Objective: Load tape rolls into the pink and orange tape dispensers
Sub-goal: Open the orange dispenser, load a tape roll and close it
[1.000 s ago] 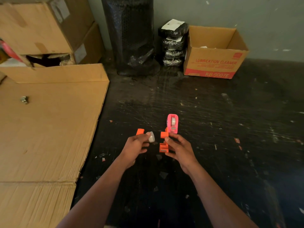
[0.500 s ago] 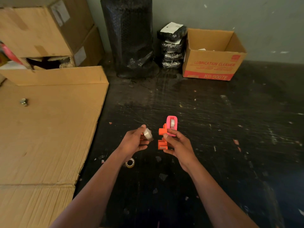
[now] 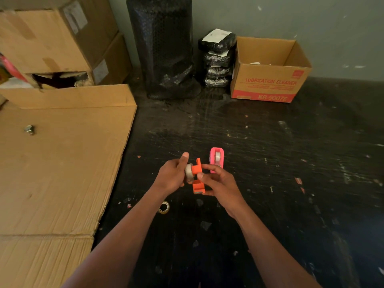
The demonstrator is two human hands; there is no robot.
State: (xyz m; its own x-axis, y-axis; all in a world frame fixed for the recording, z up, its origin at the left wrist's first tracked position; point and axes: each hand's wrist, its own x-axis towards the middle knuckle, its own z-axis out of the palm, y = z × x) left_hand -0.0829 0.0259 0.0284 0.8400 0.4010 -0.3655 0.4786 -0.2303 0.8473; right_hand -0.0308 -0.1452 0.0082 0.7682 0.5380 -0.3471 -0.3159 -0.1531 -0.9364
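Note:
My right hand holds the orange tape dispenser above the dark table, its cutter end pointing toward me. My left hand grips a small tape roll and presses it against the dispenser's left side. The pink tape dispenser stands on the table just behind my right fingers, with a tape roll visible inside it. Another clear tape roll lies flat on the table under my left wrist.
Flattened cardboard covers the table's left part, with a small metal bolt on it. At the back stand stacked cardboard boxes, a black wrapped roll, black packets and an open box. Paper scraps dot the table.
My left hand moved right and brought the tape roll against the orange dispenser. The right hand turned the dispenser slightly. The loose roll under my wrist came into view.

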